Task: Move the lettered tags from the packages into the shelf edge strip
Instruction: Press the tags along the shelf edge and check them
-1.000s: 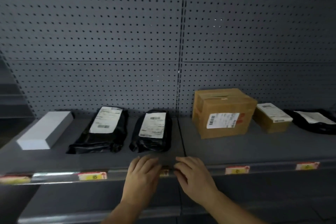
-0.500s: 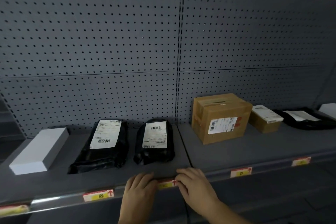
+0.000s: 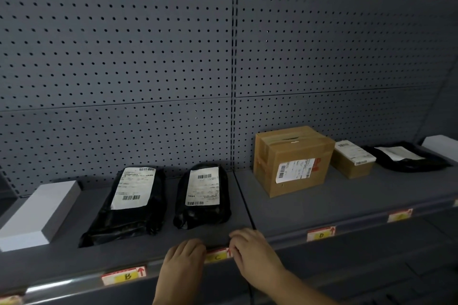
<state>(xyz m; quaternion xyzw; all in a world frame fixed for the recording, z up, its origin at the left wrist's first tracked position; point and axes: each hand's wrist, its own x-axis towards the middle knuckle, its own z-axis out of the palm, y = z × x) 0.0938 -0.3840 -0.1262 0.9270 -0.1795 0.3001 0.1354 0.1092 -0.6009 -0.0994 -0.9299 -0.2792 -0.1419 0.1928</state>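
A tag lettered C (image 3: 217, 256) sits in the shelf edge strip (image 3: 62, 284), below a small black package (image 3: 202, 195). My left hand (image 3: 183, 259) touches the strip at the tag's left end, fingers bent over the edge. My right hand (image 3: 250, 250) does the same at the tag's right end. Tags B (image 3: 124, 275) and D (image 3: 321, 233) are in the strip to either side, and one more tag (image 3: 400, 215) sits farther right. The fingertips are hidden against the strip.
On the shelf lie a white box (image 3: 39, 213), a long black package (image 3: 131, 203), a brown carton (image 3: 293, 160), a small brown box (image 3: 352, 162) and another black package (image 3: 406, 157). Grey pegboard (image 3: 173, 57) backs the shelf.
The view has tilted up and swung left. Both hands stay on the strip and have spread a little, so the C tag shows between them.
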